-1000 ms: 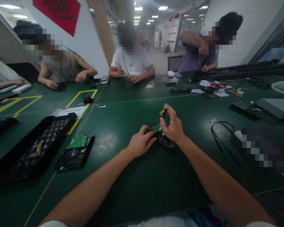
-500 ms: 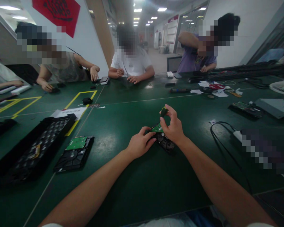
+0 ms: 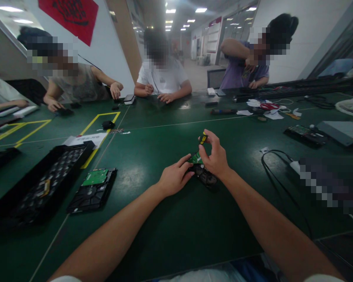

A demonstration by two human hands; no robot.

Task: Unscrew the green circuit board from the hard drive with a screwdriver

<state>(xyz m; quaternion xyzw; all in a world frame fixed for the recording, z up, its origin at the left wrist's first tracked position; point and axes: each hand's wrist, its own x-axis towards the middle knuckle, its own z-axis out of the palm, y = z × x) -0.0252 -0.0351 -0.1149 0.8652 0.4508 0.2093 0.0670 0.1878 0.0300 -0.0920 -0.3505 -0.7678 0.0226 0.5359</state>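
Specimen at my fingertips: a black, flat drive-like unit (image 3: 206, 177), apparently metal, with a green printed circuit board (image 3: 196, 158) across its far part. The unit lies low at the green tabletop (image 3: 164, 235), directly between my two hands. Its near end, dark with a rounded relief, shows below my fingers; the board appears only as a bright green wedge with small pale marks. Much of the left end is covered by my left hand, and the far right edge by my right.

Left hand (image 3: 172, 180): palm down, gripping the unit's left end. Index finger runs nearly straight to the far corner of the board; the thumb sits lower, against the near left side. Forearm slants in from the lower left.

Right hand (image 3: 216, 158): raised above the board, fingers closed on a short black-and-yellow plastic screwdriver handle (image 3: 203, 138). Thumb presses near its lower end, index finger curls at the top. The handle stands at a slight tilt, lower end toward the board. Shaft and tip too small to make out; contact with the board cannot be told.

Well to the left of my left fingers: a second black unit with a green board (image 3: 91, 196), flat, just beside a long black compartmented tray (image 3: 65, 184).
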